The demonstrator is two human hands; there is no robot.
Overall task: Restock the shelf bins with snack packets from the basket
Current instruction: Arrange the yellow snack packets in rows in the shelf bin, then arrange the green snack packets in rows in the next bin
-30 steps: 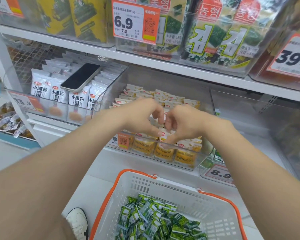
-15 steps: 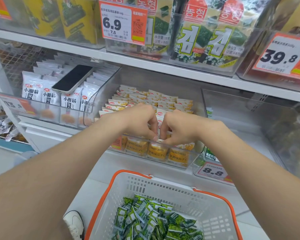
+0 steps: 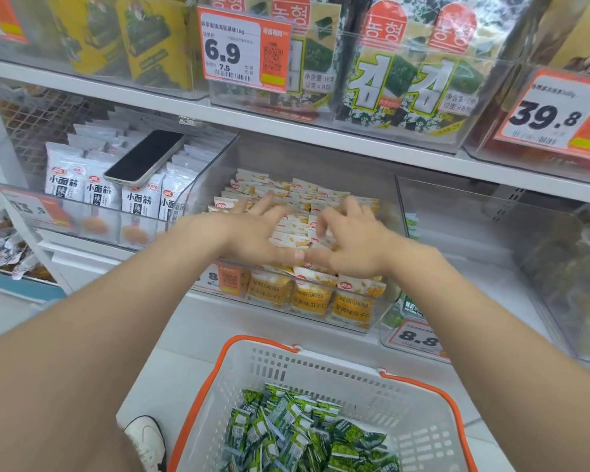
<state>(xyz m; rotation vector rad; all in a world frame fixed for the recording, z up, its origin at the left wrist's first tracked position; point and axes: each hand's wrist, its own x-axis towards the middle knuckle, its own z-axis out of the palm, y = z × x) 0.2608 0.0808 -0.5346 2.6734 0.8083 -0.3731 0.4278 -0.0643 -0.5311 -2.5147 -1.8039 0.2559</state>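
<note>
Resting left hand [image 3: 252, 236], right hand [image 3: 351, 247] on yellow-white snack packets [image 3: 293, 229] in clear plastic shelf bin [image 3: 205, 185], fingers [image 3: 266, 204] released. Below fingers, toward body: green packets [image 3: 304, 434] in white orange-rimmed basket [image 3: 321, 369].

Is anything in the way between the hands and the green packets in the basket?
Nothing visible is. The green packets lie uncovered in the open basket, below the left hand and right hand, which rest on the yellow packets.

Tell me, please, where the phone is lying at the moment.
In the head view the phone lies at upper left, flat on top of the white packets on the middle shelf, just left of the yellow packets.
</note>
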